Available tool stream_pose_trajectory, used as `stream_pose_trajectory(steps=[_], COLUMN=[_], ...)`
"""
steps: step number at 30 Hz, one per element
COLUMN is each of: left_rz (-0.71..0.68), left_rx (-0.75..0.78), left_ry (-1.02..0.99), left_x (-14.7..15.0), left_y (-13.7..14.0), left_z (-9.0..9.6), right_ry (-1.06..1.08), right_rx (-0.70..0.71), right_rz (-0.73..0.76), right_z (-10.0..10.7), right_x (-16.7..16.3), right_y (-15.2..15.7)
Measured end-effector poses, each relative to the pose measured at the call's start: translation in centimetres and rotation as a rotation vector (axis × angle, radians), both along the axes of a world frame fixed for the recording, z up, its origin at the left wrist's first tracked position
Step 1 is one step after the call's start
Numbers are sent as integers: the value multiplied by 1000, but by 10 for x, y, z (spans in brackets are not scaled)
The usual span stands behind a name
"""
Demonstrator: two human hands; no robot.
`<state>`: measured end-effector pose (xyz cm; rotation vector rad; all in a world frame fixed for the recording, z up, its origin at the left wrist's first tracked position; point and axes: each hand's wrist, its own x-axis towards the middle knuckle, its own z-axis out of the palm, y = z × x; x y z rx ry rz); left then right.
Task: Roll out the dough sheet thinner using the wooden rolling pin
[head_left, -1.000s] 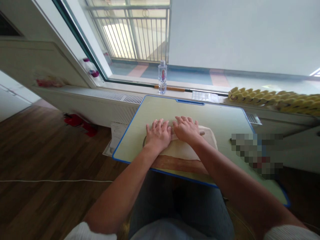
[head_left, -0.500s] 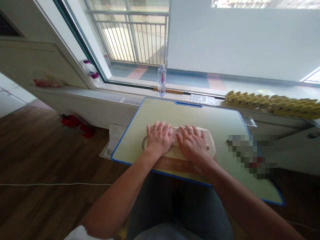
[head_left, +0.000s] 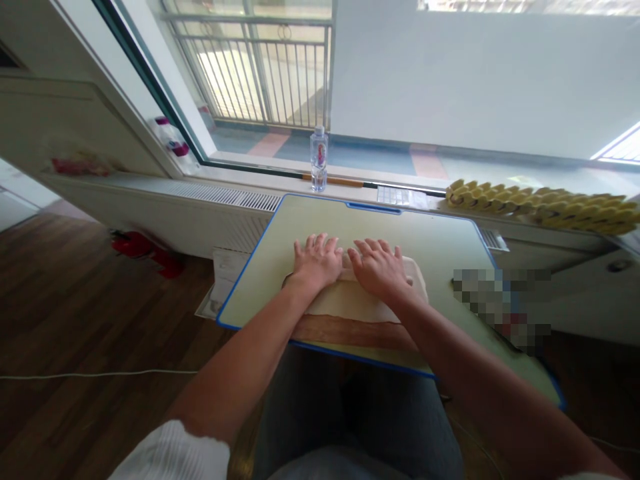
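On a wooden board lies a flat, pale sheet that looks like dough. My left hand rests palm down near its far left part, fingers stretched forward. Beside it, my right hand lies palm down too, with fingers extended. Under both palms runs a pale rod like a rolling pin, mostly hidden; its end shows just right of my right hand. Neither hand is wrapped round it. The board sits at the near edge of a pale green tabletop with blue trim.
A blurred-out object lies on the right of the tabletop. Along the windowsill stand a clear bottle, a white-and-purple bottle and yellow egg trays. Red fire extinguishers and a cable are on the floor at left.
Both hands have moved slightly forward, away from my body, over the sheet. More of the sheet's near part now shows. The camera view has shifted a little.
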<state>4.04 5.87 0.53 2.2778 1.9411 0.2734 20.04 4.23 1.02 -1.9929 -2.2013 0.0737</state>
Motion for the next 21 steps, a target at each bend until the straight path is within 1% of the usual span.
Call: stream_pose_trajectory(steps=[4,6,7,8,10,13,16,19,21], left_rz=[5,20,27,34,43,68,95,103,92], left_rx=[65,80,80,76,64,44,10,-13,-18], left_ry=[8,10,12,15,20,10,-4,-11,-10], left_x=[-5,-6,-6,-6,-6,-8,-10,-12,-12], left_y=[-52,-66,-68,-66,-53,-24,4,19,18], left_z=[-3,-3,-3,-4,-5,-7,-6,-2,-1], right_ry=[-47,-46,-41,-34,-13,34,67,82,86], right_rx=[78,92,88,77,47,5,4,19,27], right_rz=[78,84,77,69,52,39,39,25,24], right_z=[-7,-9,-10,-10,-9,-7,-3,1,3], right_x=[0,0,-1,-1,-3,-7,-11,-15,-16], right_y=[-40,-45,-41,-35,-16,16,43,57,57])
